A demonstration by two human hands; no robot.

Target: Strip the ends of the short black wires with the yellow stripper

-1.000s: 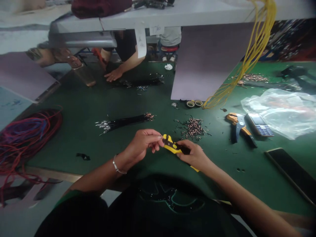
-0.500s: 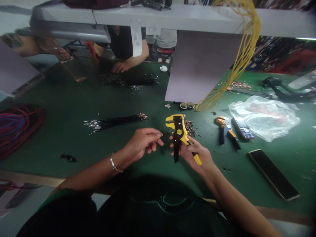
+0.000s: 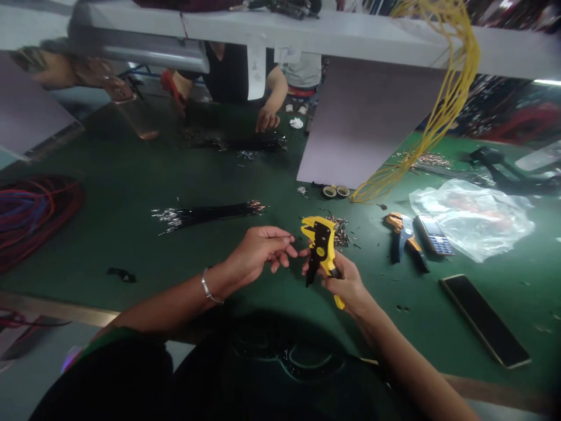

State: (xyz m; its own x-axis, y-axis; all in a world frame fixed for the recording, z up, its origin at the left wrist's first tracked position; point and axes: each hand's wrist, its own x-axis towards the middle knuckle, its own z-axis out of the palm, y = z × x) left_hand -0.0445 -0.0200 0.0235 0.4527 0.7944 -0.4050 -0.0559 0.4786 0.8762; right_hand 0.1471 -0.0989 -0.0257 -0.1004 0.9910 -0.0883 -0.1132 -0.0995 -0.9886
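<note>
My right hand (image 3: 344, 278) is wrapped round the handles of a yellow and black wire stripper (image 3: 321, 251), its jaws pointing up and to the left. My left hand (image 3: 269, 251), just left of the jaws, pinches thumb against forefinger. A tiny dark tip shows at the pinch, too small to name. Behind the stripper lies a pile of short dark offcuts (image 3: 344, 230), partly covered by the tool. A bundle of black wires (image 3: 214, 213) with bare ends lies on the green table (image 3: 184, 181) beyond my left hand.
On the right are a second wire stripper (image 3: 405, 240), a keypad phone (image 3: 433, 235), a smartphone (image 3: 485, 320) and a clear plastic bag (image 3: 473, 216). Yellow wires (image 3: 456, 88) hang from the shelf (image 3: 350, 29). Coiled red and blue wires (image 3: 39, 216) lie left. A co-worker's hand (image 3: 267, 120) is across the table.
The wire stripper has turned more upright, and its jaws have come closer together. My left hand has moved slightly right, still pinching. The co-worker's hand has moved right over the far wires.
</note>
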